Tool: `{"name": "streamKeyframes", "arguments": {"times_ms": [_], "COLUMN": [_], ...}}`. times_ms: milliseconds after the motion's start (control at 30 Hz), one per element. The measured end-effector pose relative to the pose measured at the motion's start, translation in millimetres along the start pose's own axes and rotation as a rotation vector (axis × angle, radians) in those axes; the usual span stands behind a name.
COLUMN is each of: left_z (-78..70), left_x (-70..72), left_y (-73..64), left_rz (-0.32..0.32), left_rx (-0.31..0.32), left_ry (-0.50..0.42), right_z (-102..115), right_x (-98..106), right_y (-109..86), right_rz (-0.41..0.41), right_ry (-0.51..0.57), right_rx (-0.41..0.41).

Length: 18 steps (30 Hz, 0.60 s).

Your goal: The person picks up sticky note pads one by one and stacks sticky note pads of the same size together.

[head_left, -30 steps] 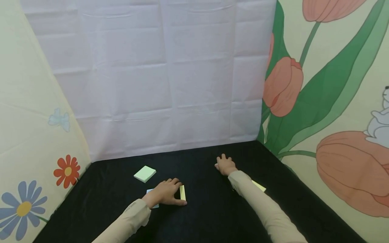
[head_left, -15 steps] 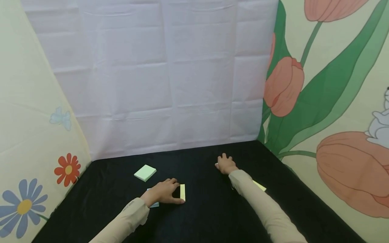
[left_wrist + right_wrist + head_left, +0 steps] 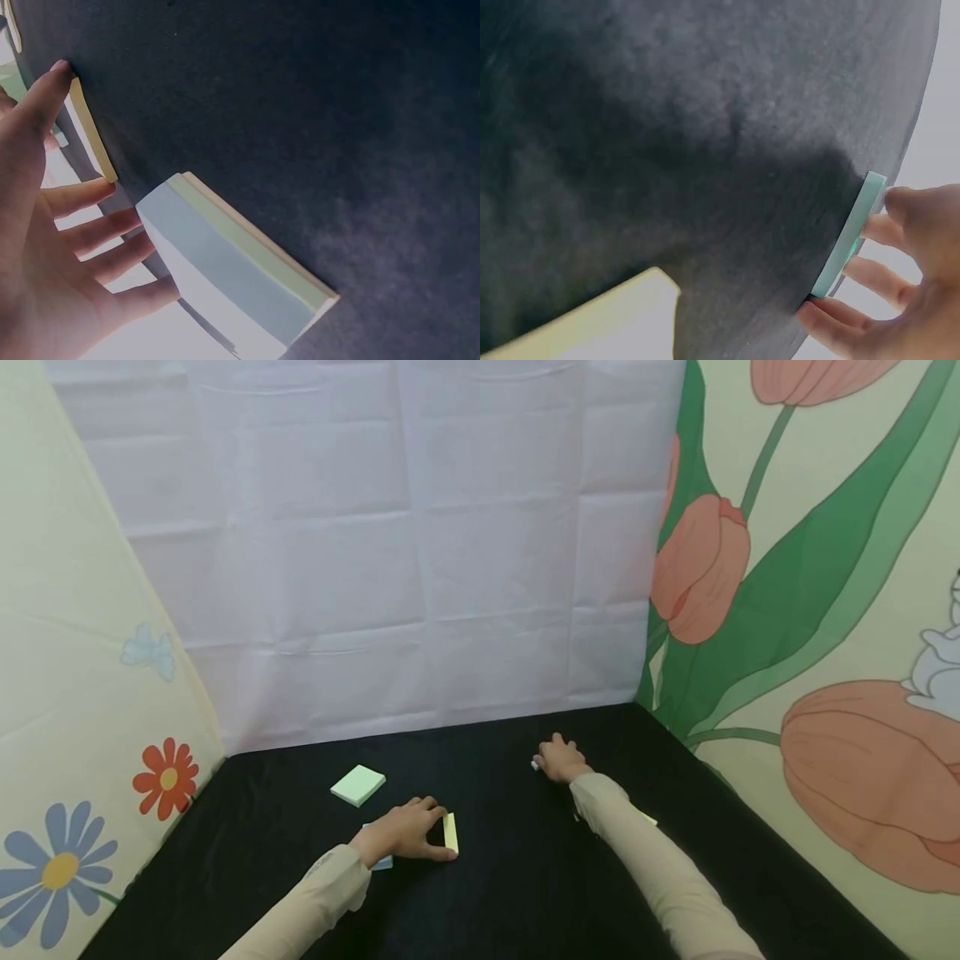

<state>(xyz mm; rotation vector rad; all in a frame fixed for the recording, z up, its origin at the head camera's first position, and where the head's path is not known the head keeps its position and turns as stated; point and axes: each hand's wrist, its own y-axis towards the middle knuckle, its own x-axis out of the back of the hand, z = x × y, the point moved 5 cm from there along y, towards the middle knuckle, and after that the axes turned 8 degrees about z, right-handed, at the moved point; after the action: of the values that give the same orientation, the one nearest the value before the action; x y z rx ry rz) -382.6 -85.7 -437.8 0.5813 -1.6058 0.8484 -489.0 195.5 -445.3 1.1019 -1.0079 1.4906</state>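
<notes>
My left hand (image 3: pixel 408 829) pinches a narrow yellow sticky-note pad (image 3: pixel 450 833) by its two ends, between thumb and index finger, on the black cloth. The left wrist view shows this yellow pad (image 3: pixel 90 129) with the other fingers spread beside it. Nearer that wrist lies a striped blue and green sticky-note pad (image 3: pixel 232 259). Farther right, my right hand (image 3: pixel 562 760) holds a pad that is mostly hidden in the head view. In the right wrist view it is a teal sticky-note pad (image 3: pixel 849 236), its ends between the thumb and a fingertip.
A pale green sticky-note pad (image 3: pixel 358 786) lies at the back left. Under the right forearm is a yellow pad (image 3: pixel 615 322), mostly covered by the sleeve in the head view. The black-covered table (image 3: pixel 487 910) meets a white cloth backdrop (image 3: pixel 420 568).
My right hand has shifted slightly to the right and away, and the sleeve covers more of the yellow pad there. My left hand stays nearly in place on the narrow yellow pad.
</notes>
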Motion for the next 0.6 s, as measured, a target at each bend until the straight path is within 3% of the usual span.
{"name": "streamKeyframes", "arguments": {"times_ms": [233,500,600], "left_z": [3.2,7.3,7.3], "left_x": [-3.8,-6.3,-5.3], "left_y": [2.7,1.7,1.5], "left_rz": [0.01,0.026,0.026], "left_rx": [-0.005,-0.004,-0.004], "left_ry": [0.006,-0.039,-0.044], "right_z": [3.2,-2.5,-4.2], "right_x": [2.8,1.0,0.7], "right_y": [-3.4,-4.2,-3.6], "right_rz": [-0.014,0.002,0.003], "right_ry": [0.0,-0.033,-0.04], "right_rx": [-0.015,-0.127,-0.13]}}
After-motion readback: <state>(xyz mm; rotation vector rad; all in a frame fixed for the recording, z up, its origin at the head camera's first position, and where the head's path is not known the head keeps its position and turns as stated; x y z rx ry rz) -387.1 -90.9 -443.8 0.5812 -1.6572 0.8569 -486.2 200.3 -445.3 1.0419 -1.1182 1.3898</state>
